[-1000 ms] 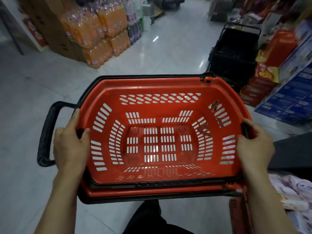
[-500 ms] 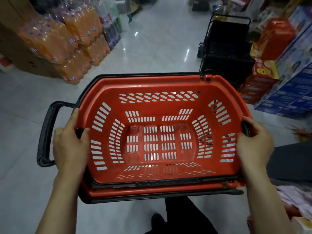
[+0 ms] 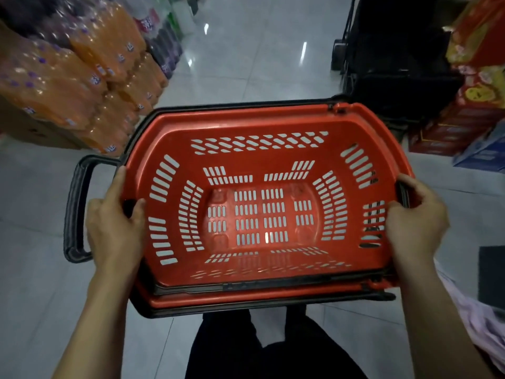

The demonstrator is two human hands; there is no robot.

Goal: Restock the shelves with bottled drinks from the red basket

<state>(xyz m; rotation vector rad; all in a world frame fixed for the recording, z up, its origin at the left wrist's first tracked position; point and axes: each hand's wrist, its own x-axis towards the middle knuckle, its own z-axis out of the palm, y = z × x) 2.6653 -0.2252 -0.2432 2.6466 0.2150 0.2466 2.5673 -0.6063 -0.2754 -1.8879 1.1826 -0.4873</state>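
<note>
L hand [image 3: 113,228] & R hand [image 3: 416,222] out front, arms extended, fingers [image 3: 412,183] curled over red basket [image 3: 246,117] rim.

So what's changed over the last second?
The person has carried the empty red slotted plastic basket forward: the shrink-wrapped packs of orange drink bottles on the left and the black trolley on the right now loom closer. Nothing taken or let go: left hand and right hand grip the basket's sides as before.
</note>
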